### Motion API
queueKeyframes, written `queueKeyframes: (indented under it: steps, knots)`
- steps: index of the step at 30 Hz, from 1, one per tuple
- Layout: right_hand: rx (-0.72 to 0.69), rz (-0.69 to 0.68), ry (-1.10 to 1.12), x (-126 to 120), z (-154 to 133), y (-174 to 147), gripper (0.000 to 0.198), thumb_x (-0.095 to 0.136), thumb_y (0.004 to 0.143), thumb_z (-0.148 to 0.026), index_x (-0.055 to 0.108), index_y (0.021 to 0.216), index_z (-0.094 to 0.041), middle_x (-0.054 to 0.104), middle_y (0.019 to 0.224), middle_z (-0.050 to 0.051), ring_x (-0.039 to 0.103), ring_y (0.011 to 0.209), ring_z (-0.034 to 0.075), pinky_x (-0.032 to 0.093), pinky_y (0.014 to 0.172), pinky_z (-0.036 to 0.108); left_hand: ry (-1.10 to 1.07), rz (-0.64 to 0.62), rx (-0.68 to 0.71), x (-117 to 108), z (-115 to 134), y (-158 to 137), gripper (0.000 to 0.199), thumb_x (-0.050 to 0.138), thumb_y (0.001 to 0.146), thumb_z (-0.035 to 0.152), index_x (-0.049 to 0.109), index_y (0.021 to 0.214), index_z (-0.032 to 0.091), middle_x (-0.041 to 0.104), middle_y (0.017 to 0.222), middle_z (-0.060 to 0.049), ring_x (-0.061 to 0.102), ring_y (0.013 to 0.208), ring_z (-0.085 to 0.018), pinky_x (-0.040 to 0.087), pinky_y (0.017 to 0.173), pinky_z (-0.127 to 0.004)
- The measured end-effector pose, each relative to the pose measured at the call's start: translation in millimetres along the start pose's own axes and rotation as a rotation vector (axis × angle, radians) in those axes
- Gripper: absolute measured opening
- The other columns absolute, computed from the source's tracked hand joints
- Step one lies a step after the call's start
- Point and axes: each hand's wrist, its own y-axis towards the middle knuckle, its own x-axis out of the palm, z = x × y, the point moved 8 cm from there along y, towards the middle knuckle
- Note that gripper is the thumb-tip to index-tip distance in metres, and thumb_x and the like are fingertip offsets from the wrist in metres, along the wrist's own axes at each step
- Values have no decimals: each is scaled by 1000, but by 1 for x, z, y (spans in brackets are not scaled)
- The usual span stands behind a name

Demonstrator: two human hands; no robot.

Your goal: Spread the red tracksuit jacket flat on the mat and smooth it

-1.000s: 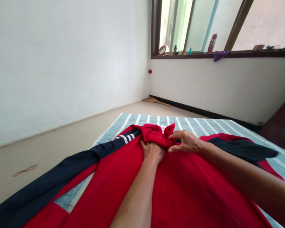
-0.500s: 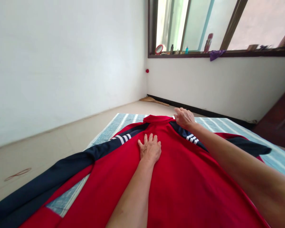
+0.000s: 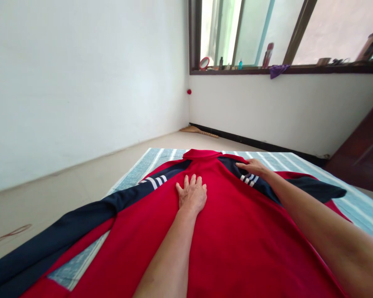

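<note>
On the red jacket (image 3: 236, 231), both sleeves run out of frame

1. Left hand (image 3: 191, 194): bare, no glove, ring or watch.
2. Right hand (image 3: 251, 166): bare likewise.
3. Behind the hands, both forearms are uncovered; no sleeve shows.

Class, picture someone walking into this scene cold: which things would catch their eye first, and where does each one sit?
First the red jacket with navy sleeves, spread flat over a striped mat on the floor, filling the lower middle. Next the two bare hands: the left hand lies flat on the red cloth near the collar, the right hand rests on the navy shoulder stripes. Beyond, a cluttered window sill runs along the top right.
</note>
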Motion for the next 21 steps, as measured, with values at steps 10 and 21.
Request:
queueKeyframes:
  steps: [10, 21]
  knots:
    - [78, 89, -190, -11, 19, 5, 43, 64, 79, -58, 71, 85, -16, 70, 91, 14, 64, 95, 28, 45, 77, 32, 30, 11, 13, -2, 1, 1, 51, 26, 96, 38, 44, 140, 22, 38, 152, -7, 25, 142, -32, 21, 110, -65]
    - [273, 177, -340, -56, 103, -15, 42, 36, 96, -42, 65, 117, -21, 66, 119, 13, 62, 106, 27, 45, 81, 33, 26, -5, -2, -1, 0, 5, 52, 26, 95, 38, 43, 141, 23, 38, 152, -7, 25, 143, -31, 20, 110, -65]
